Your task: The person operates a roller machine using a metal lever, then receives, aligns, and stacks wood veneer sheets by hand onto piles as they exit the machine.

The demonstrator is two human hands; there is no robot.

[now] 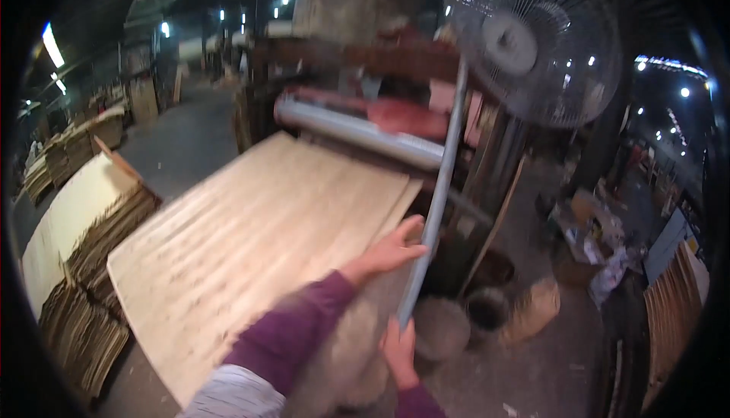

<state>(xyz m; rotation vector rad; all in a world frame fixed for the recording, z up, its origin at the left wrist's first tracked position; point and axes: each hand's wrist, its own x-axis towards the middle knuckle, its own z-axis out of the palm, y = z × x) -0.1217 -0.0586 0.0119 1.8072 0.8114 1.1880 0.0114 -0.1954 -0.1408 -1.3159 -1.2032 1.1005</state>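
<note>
My right hand point(399, 348) is closed round the lower visible part of a grey metal fan pole point(441, 186). Farther up, my left hand point(389, 249) reaches toward the same pole with its fingers apart; I cannot tell whether the fingertips touch it. At the pole's upper end is a large round pedestal fan point(540, 42) with a wire cage. Left of my hands lies a wide, pale wood veneer sheet point(258, 243), which reaches back to a machine with a long metal roller point(357, 131). Purple sleeves cover both forearms, with grey fabric on the left one.
Stacks of veneer point(91, 266) stand at the left, and another stack point(673, 327) is at the far right. Right of the pole, round containers point(442, 328) and a tan sack point(534, 311) are on the floor. A cluttered pile point(593, 232) sits beyond them.
</note>
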